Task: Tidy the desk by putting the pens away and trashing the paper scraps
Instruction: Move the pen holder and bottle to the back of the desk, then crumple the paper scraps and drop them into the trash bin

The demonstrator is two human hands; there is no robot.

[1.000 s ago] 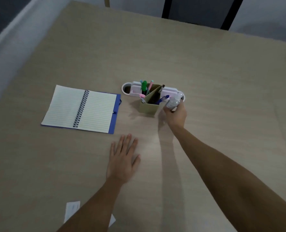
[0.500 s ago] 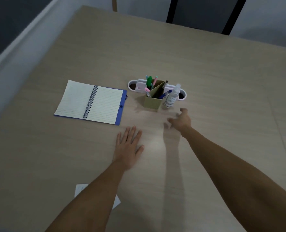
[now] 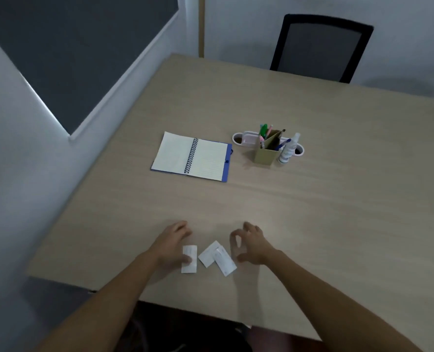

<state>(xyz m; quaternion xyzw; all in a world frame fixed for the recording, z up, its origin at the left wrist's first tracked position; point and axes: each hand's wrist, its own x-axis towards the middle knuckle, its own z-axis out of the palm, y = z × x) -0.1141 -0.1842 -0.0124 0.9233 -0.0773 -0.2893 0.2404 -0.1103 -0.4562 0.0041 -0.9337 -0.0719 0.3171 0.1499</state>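
Note:
Three white paper scraps lie near the desk's front edge: one [image 3: 189, 259] on the left and two overlapping ones [image 3: 217, 257] beside it. My left hand [image 3: 172, 243] rests on the desk with its thumb touching the left scrap. My right hand [image 3: 251, 243] hovers just right of the overlapping scraps, fingers curled and apart, holding nothing. Several pens [image 3: 264, 133] stand in a tan pen holder [image 3: 266, 151] at mid-desk.
An open spiral notebook [image 3: 193, 156] lies left of the pen holder. A small white spray bottle [image 3: 288, 149] stands right of it, in front of a white tray [image 3: 243, 138]. A black chair [image 3: 320, 47] stands at the far edge. The wall runs along the left.
My right hand has let go of the spray bottle beside the pen holder and drawn back to the front edge. My left hand has also pulled back onto the scraps. The view has lifted and widened.

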